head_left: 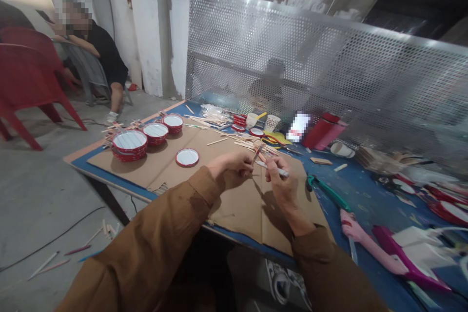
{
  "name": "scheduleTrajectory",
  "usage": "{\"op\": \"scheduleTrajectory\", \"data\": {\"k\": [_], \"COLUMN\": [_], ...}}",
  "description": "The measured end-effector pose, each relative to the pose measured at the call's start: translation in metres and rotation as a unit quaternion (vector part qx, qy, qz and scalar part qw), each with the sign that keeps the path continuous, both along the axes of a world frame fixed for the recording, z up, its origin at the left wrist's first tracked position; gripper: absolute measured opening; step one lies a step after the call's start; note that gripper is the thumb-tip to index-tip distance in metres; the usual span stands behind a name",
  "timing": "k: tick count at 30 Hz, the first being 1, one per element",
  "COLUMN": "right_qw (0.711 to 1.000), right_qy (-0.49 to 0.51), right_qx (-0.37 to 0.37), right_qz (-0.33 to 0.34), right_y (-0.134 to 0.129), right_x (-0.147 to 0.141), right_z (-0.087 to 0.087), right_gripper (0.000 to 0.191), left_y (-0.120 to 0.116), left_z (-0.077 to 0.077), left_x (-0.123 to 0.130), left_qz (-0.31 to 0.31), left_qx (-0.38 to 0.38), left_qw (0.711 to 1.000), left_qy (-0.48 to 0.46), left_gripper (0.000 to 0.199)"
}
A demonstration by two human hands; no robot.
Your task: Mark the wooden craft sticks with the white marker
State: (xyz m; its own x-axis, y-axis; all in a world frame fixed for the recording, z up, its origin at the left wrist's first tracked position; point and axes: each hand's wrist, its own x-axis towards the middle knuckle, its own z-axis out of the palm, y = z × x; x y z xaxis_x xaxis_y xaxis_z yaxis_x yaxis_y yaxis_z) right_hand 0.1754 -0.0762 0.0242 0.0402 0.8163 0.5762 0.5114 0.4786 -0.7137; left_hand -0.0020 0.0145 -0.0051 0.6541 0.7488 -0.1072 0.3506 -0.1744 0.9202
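Observation:
Both my hands meet above the brown cardboard (234,209). My right hand (283,180) is closed around a white pen-like tool (282,172), whose exact kind I cannot make out. In the pinched fingers of my left hand (237,168) is a small thin strip (257,153), partly hidden, with a reddish end by my right fingers. To the left of my hands lies a round red-rimmed lid (187,157) with a pale face. Farther left stand stacks of similar lids (129,145) with sticks at their backs. Loose wooden sticks (248,143) lie just beyond my hands.
Green-handled pliers (329,192), a pink-handled tool (373,243) and a magenta-and-white device (409,258) lie on the right. A red bottle (320,129) and a phone (298,126) stand before a perforated metal panel (329,63). A person (104,51) sits far left near red chairs (34,78).

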Motion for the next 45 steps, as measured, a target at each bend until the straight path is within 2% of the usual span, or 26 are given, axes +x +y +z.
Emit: {"op": "scheduleTrajectory", "data": {"k": [11,15,23,30,36,40,45], "right_qw": [1.0,1.0,1.0,1.0,0.999,0.998,0.995], "right_qy": [0.002,0.002,0.024,0.018,0.013,0.002,-0.012], "right_qx": [0.009,0.012,-0.006,0.009,0.036,0.045,0.072], "right_qz": [-0.02,-0.019,-0.005,-0.017,-0.035,-0.034,-0.065], "right_y": [0.001,0.001,-0.002,0.0,-0.001,-0.002,-0.001], "right_x": [-0.001,-0.002,-0.004,0.0,-0.001,-0.001,0.0], "right_z": [0.0,0.002,0.005,0.003,0.005,0.006,0.007], "right_gripper": [0.061,0.06,0.062,0.069,0.063,0.058,0.051], "left_y": [-0.003,-0.002,-0.003,-0.004,-0.004,-0.008,-0.015], "left_z": [0.003,0.002,0.005,0.007,0.005,0.011,0.018], "left_x": [-0.001,-0.002,0.0,0.0,-0.002,-0.005,-0.007], "left_qz": [0.021,0.01,0.006,-0.003,0.01,0.007,-0.003], "left_qx": [-0.011,0.0,0.018,0.0,-0.006,-0.008,0.004], "left_qw": [1.0,1.0,1.0,1.0,1.0,1.0,1.0], "left_qy": [0.002,0.004,0.018,0.006,0.01,0.022,0.029], "left_gripper": [0.025,0.025,0.036,0.043,0.041,0.041,0.044]}}
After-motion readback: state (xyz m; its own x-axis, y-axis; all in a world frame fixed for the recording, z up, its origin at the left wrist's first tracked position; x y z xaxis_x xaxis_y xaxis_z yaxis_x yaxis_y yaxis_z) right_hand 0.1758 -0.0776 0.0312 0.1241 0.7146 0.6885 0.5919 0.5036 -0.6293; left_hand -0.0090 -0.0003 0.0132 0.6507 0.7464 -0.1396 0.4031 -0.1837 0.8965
